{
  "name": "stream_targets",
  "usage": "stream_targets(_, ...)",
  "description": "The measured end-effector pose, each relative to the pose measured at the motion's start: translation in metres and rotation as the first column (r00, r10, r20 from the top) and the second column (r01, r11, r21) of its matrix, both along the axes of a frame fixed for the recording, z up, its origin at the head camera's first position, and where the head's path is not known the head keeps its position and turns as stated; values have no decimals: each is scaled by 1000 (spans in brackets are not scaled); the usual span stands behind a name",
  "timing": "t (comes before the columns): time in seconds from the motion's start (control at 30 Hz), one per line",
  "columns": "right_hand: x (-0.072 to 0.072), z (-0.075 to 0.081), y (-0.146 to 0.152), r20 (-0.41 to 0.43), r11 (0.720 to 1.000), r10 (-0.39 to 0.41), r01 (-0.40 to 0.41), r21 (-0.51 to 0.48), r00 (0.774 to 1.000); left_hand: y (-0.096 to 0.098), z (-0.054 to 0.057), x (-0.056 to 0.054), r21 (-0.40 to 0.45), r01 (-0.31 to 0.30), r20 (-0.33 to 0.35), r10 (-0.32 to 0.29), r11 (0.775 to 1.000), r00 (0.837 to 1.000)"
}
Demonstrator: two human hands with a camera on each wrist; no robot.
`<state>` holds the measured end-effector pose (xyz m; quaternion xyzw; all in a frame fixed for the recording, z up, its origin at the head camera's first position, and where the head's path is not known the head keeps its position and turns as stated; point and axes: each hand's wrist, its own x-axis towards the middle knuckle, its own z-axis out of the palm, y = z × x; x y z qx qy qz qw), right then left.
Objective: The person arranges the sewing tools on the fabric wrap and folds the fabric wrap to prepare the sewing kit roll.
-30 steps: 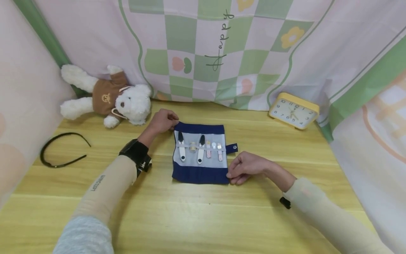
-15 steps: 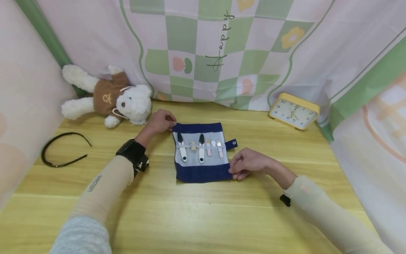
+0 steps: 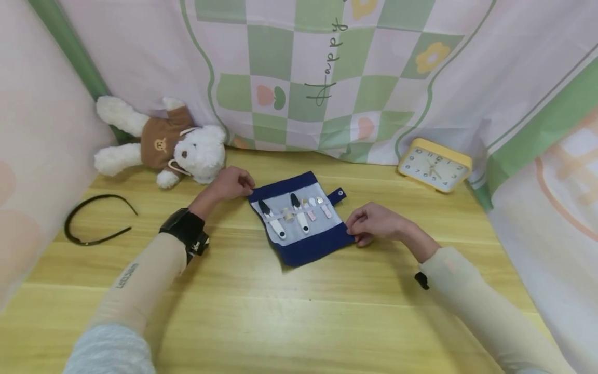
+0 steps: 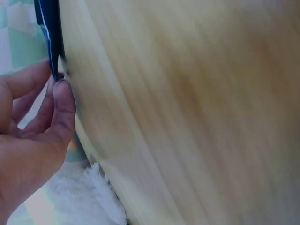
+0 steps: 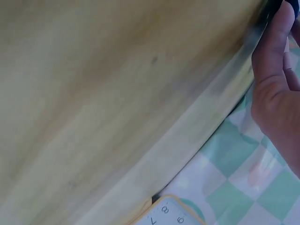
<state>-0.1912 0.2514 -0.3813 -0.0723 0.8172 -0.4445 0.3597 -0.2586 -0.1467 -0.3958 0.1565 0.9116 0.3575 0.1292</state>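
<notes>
A navy cloth roll-up pouch (image 3: 312,248) with a pale grey lining lies unfolded and turned at an angle in the head view. Under its elastic strap sit two white tools with black tips, one a white tool (image 3: 301,215), plus a small beige spool (image 3: 287,214) and several small pinkish items. My left hand (image 3: 232,183) pinches the pouch's far left corner; the left wrist view shows the cloth edge between thumb and fingers. At the near right corner, my right hand (image 3: 376,223) pinches the navy border. A snap tab (image 3: 337,196) sticks out on the right side.
A white plush bear (image 3: 161,140) in a brown top lies at the back left, close to my left hand. A black headband (image 3: 70,223) rests at the left. A yellow clock (image 3: 435,165) stands at the back right, before a checked curtain (image 3: 313,67).
The pouch has turned counterclockwise in the head view. Its right side has swung up and away with my right hand, while my left hand has shifted slightly left and nearer.
</notes>
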Motion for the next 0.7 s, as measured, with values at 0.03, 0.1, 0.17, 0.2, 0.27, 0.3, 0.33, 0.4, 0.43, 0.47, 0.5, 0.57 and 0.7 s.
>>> stream_targets(0.03, -2, 0, 1, -14, 1000, -2, 2, 3, 1000, -1, 0, 0, 4, 13, 4, -13, 1000, 1000)
stream_targets(0.1, -6, 0, 3, -43, 1000, -11, 11, 6, 999, -3, -1, 1, 16, 37, 10, -38, 999, 999)
stream_targets(0.17, -10, -1, 4, -79, 1000, -12, 13, 13, 997, -4, -1, 2, 30, 61, 15, -61, 998, 998)
stream_targets(0.2, -12, -1, 5, -91, 1000, -15, 16, 18, 996, -5, -1, 2, 37, 72, 17, -73, 997, 997)
stream_targets(0.27, -15, -1, 6, -110, 999, -21, 24, 28, 994, -6, -2, 3, 47, 94, 22, -95, 994, 995)
stream_targets(0.3, -16, -1, 7, -123, 999, -21, 25, 35, 992, -7, -2, 3, 54, 104, 26, -105, 993, 994)
stream_targets(0.33, -17, -1, 8, -136, 999, -18, 25, 44, 990, -7, -3, 4, 58, 113, 27, -115, 992, 993)
stream_targets(0.4, -19, -2, 9, -158, 998, -15, 24, 60, 987, -8, -2, 5, 69, 130, 32, -132, 989, 991)
stream_targets(0.43, -21, -2, 10, -170, 997, -15, 27, 70, 985, -9, -3, 5, 72, 138, 35, -141, 988, 989)
stream_targets(0.47, -22, -2, 10, -180, 996, -16, 31, 78, 984, -9, -2, 6, 75, 146, 40, -149, 986, 988)
stream_targets(0.5, -23, -2, 10, -189, 996, -20, 36, 85, 982, -10, -2, 7, 73, 154, 42, -157, 985, 987)
stream_targets(0.57, -26, -1, 10, -192, 995, -25, 42, 85, 981, -11, -2, 8, 66, 164, 52, -168, 984, 984)
stream_targets(0.7, -31, 2, 8, -180, 995, -63, 75, 59, 982, -14, -1, 10, 45, 186, 67, -189, 981, 980)
